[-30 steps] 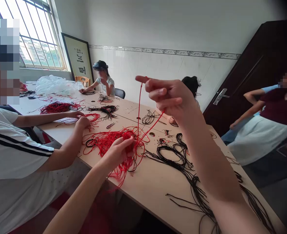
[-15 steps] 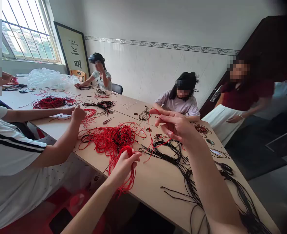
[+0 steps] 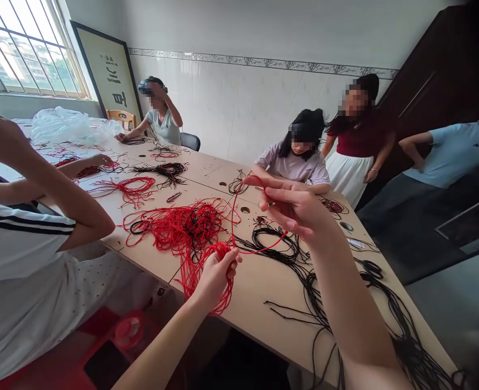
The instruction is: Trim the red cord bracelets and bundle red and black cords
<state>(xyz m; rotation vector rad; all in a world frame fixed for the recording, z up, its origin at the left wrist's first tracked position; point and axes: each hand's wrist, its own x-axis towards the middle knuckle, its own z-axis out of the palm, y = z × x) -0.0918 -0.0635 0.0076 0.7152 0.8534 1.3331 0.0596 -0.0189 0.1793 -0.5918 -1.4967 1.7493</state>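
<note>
My left hand [image 3: 215, 273] is closed around a bunch of red cords [image 3: 199, 273] that hangs over the near edge of the table [image 3: 259, 298]. My right hand [image 3: 294, 206] is raised above the table and pinches a single red cord [image 3: 239, 227] between thumb and fingers. That cord loops down to the bunch in my left hand. A large tangle of red cords [image 3: 174, 225] lies on the table just beyond my left hand. Black cords [image 3: 304, 271] spread across the table under and to the right of my right arm.
A person in a white striped shirt [image 3: 15, 260] sits close on my left with an arm raised. Three other people sit or stand across the table and a fourth stands at the far right. More red and black cord piles [image 3: 134, 187] and a plastic bag [image 3: 60, 124] lie farther along.
My right hand came down from high above the table to just above it, keeping the single red cord. My left hand shifted toward the near edge with the bunch. The neighbour's arm lifted.
</note>
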